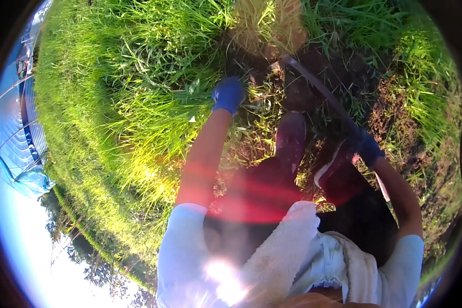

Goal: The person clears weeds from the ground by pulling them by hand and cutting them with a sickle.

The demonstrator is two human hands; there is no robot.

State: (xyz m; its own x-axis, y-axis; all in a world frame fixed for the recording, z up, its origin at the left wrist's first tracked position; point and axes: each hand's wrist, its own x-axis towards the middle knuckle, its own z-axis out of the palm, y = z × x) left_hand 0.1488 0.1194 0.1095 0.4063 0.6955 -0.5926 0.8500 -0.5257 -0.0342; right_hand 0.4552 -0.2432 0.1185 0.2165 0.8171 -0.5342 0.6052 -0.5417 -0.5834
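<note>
My right hand, in a dark blue glove, is closed around the near end of a long handle. This handle slants up and left to a tool head, apparently a hoe, at the soil; glare and plant matter hide the head's shape. My left hand, in a blue glove, is down among green weeds at the edge of the grass. Its fingers are curled and turned away, so whether they hold stems is hidden. Loose, dry-looking plant bits and dark soil lie between the hands.
My rubber boots stand on the littered soil below the tool. Tall grass spreads on the left, with more grass at right. A blue sheet-covered structure stands far left. A pale towel hangs from my neck.
</note>
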